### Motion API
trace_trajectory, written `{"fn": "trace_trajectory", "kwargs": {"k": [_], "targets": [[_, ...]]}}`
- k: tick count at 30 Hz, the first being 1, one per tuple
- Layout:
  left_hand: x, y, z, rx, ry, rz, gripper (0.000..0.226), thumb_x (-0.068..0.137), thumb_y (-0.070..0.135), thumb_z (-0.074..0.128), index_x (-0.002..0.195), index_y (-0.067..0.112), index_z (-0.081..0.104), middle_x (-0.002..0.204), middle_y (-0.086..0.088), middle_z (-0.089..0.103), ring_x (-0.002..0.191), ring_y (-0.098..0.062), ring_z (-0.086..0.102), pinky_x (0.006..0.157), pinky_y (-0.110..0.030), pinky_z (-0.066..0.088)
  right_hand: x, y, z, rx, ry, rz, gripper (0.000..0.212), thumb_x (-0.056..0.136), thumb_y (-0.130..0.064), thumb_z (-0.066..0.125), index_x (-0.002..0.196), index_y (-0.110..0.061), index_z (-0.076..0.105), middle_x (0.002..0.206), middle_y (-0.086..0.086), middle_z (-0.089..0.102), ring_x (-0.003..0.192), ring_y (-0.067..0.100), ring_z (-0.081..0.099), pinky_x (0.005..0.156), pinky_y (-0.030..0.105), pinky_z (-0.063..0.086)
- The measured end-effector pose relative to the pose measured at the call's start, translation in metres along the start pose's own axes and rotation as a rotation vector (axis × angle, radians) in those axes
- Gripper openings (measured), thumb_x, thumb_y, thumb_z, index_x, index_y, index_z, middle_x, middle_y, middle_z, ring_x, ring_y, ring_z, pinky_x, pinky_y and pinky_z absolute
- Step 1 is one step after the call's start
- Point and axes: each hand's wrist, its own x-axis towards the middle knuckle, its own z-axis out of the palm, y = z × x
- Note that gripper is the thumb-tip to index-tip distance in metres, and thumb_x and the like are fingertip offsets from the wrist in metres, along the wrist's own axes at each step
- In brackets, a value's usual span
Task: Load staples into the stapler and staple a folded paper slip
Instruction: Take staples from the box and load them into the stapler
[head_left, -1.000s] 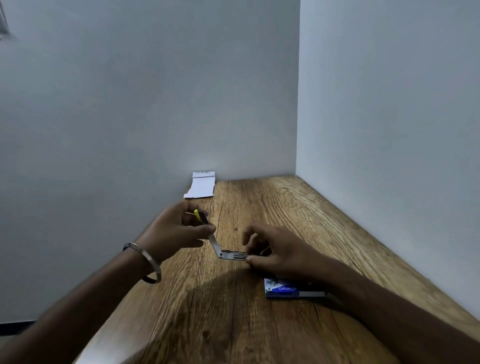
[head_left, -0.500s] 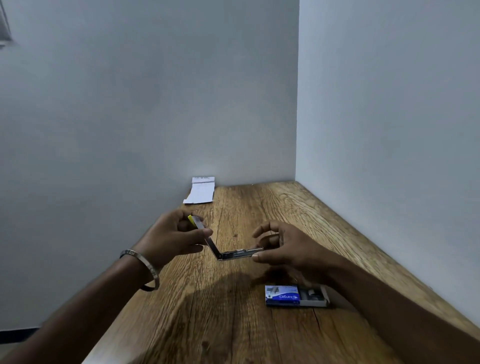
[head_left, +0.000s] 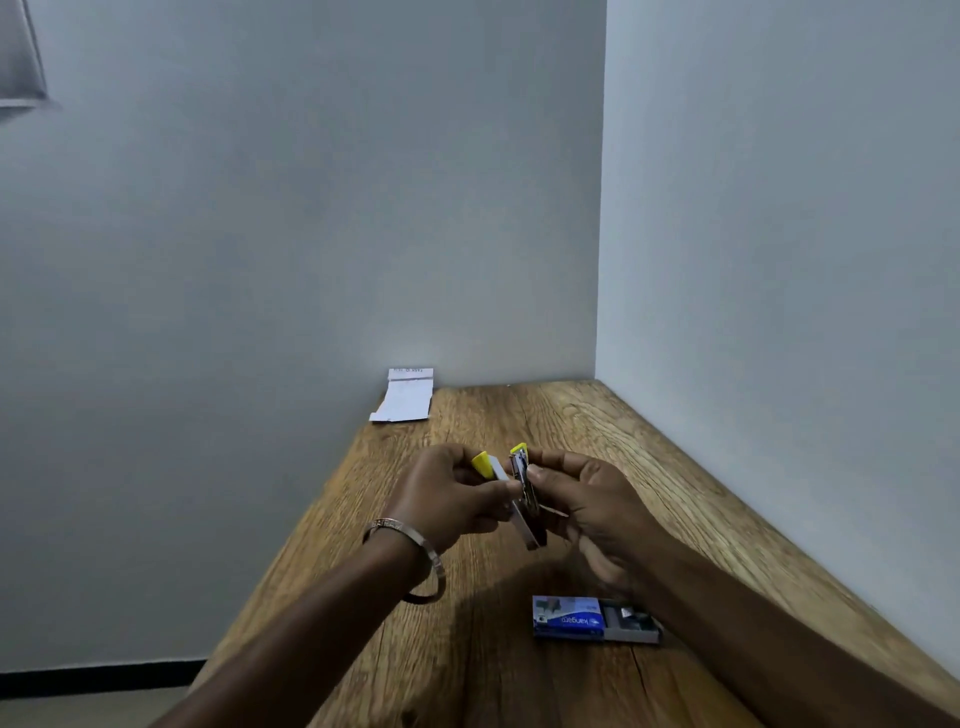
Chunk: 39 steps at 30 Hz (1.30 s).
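A small metal stapler (head_left: 522, 493) with yellow tips is held above the wooden table, its two arms hinged partly apart. My left hand (head_left: 447, 499) grips the arm with the yellow cap on the left. My right hand (head_left: 587, 506) pinches the other arm from the right. A blue staple box (head_left: 569, 618) lies slid open on the table below my right wrist, with grey staples showing in its tray. A white paper slip (head_left: 405, 397) rests at the far left corner, leaning against the wall.
The wooden table (head_left: 519, 675) runs into a corner, with a grey wall along its right side and another at the back. Its left edge drops off to the floor. A metal bangle sits on my left wrist.
Both hands lifted the stapler off the table. Its arms swung from wide open toward each other and now stand nearly upright. The staple box came out from under my right hand.
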Motion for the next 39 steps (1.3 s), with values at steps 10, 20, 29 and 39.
{"fn": "trace_trajectory", "kwargs": {"k": [10, 20, 29, 39], "targets": [[-0.002, 0.004, 0.015, 0.008, -0.062, 0.002, 0.015, 0.095, 0.014, 0.056, 0.093, 0.007, 0.069, 0.088, -0.015, 0.074, 0.073, -0.024, 0.076, 0.066, -0.035, 0.062, -0.004, 0.004, 0.002, -0.461, -0.156, -0.026, 0.077, 0.076, -0.062, 0.062, 0.138, -0.020, 0.042, 0.119, 0.010, 0.067, 0.086, 0.018, 0.065, 0.061, 0.030, 0.047], [-0.009, -0.006, -0.014, -0.002, 0.010, 0.010, 0.028, 0.095, 0.036, 0.050, 0.100, 0.016, 0.070, 0.086, -0.003, 0.068, 0.055, -0.012, 0.066, 0.045, -0.020, 0.048, -0.002, -0.007, -0.001, -0.081, -0.187, 0.182, 0.072, 0.082, -0.073, 0.043, 0.113, -0.009, 0.052, 0.070, -0.004, 0.049, 0.051, 0.006, 0.038, 0.041, 0.019, 0.030], [-0.015, -0.016, -0.017, -0.171, 0.054, -0.119, 0.042, 0.097, 0.043, 0.045, 0.090, 0.013, 0.073, 0.064, 0.005, 0.062, 0.044, -0.006, 0.053, 0.041, -0.018, 0.035, -0.001, -0.009, -0.005, 0.110, -0.193, 0.252, 0.060, 0.087, -0.075, 0.041, 0.080, -0.018, 0.055, 0.069, 0.002, 0.050, 0.045, 0.012, 0.044, 0.037, 0.021, 0.036], [-0.017, -0.021, -0.009, -0.088, -0.022, -0.116, 0.036, 0.097, 0.038, 0.047, 0.093, 0.011, 0.072, 0.069, 0.001, 0.061, 0.045, -0.007, 0.053, 0.044, -0.021, 0.034, -0.002, -0.009, -0.006, 0.066, -0.208, 0.205, 0.055, 0.093, -0.067, 0.040, 0.079, -0.015, 0.048, 0.065, 0.000, 0.046, 0.040, 0.010, 0.043, 0.033, 0.019, 0.032]]}}
